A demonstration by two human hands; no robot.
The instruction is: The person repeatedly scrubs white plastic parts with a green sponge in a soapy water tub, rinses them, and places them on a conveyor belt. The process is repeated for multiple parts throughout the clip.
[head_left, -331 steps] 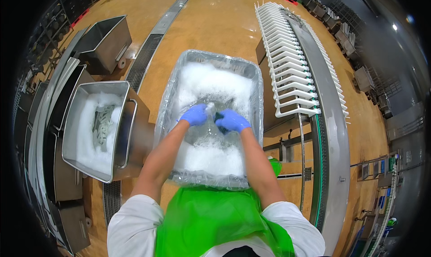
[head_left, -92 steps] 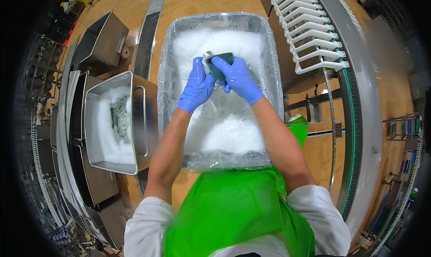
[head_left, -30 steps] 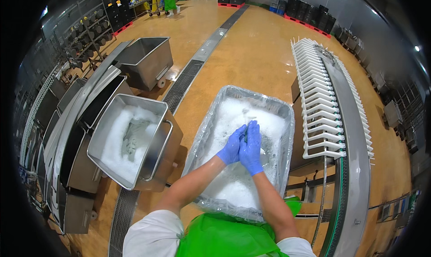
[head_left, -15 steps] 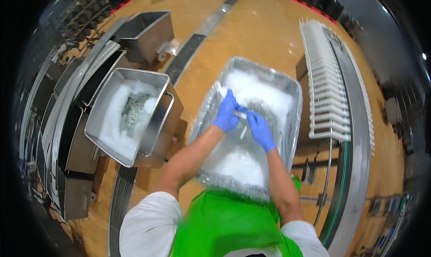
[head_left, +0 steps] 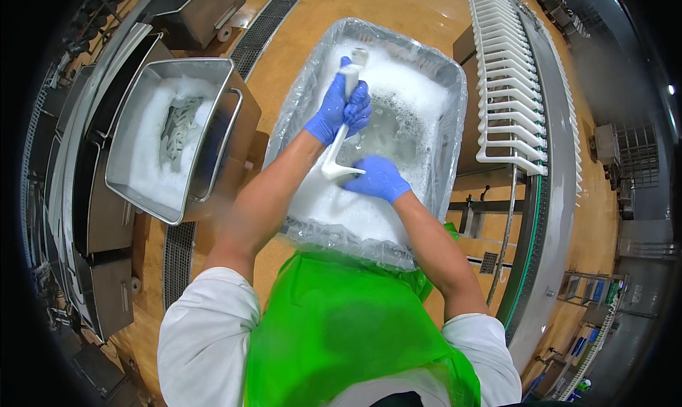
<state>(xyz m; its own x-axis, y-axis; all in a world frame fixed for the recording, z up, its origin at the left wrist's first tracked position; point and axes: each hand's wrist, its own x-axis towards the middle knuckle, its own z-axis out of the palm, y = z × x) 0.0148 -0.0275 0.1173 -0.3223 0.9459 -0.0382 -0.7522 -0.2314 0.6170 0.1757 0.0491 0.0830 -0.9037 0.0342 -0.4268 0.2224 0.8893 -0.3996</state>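
My left hand [head_left: 340, 109], in a blue glove, is wrapped round a long white plastic bar [head_left: 334, 153] with a bent prong at its lower end. The bar slants over a grey tub [head_left: 281, 145] lined with clear plastic and holding foamy water [head_left: 405, 80]. Its upper end sticks out past my fingers. My right hand [head_left: 381, 180], also gloved in blue, is low over the foam beside the prong, whose tip meets the glove. The right fingers are mostly hidden, so their grip does not show. Pale shapes show blurrily under the water.
To the left stands a steel bin [head_left: 117, 155] with foam and several pale pieces in it. A conveyor [head_left: 550, 215] on the right carries a row of white bent bars [head_left: 508, 98]. Further left are more steel bins [head_left: 110, 226]. A floor drain grate [head_left: 264, 34] runs behind.
My hands were together over the tub's middle. Now the left is farther up the bar, and the right is lower, by the prong. The view has shifted, bringing the tub higher in the picture.
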